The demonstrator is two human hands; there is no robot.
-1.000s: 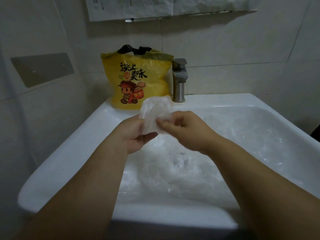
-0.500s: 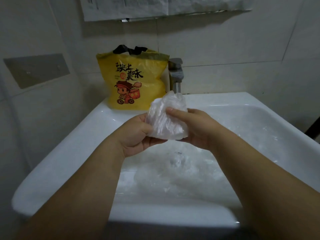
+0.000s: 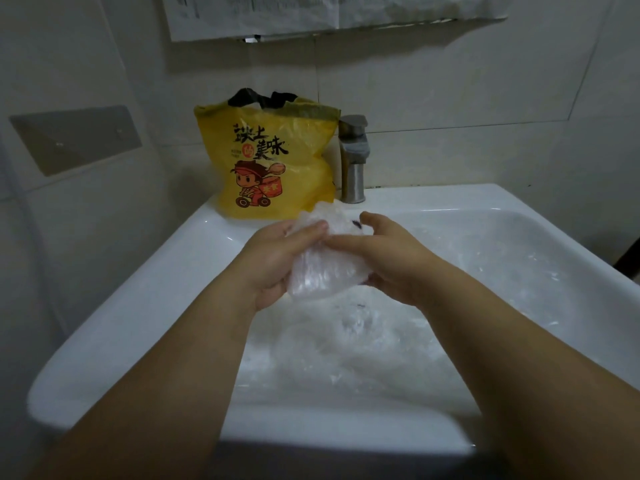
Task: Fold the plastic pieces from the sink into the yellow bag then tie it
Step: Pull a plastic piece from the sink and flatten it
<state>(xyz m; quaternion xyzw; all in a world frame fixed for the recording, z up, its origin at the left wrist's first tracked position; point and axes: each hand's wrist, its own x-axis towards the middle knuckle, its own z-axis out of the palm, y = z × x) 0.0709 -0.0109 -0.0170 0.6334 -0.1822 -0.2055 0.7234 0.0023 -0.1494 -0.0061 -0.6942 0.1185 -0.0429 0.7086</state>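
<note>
Clear crumpled plastic piece (image 3: pixel 325 271) is held above the white sink (image 3: pixel 138 292), and I see the left hand (image 3: pixel 273 261) and the right hand (image 3: pixel 394 265) both clamped on it, one at each side. More plastic pieces (image 3: pixel 349 344) lie in the basin below. At the far left rim the yellow bag (image 3: pixel 277 161) stands upright, just beside the faucet (image 3: pixel 353 164).

Yellow bag (image 3: pixel 273 161) on sink (image 3: pixel 138 306) rim

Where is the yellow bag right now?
In the head view, the yellow bag stands on the back-left rim of the sink, just left of the faucet.
</note>
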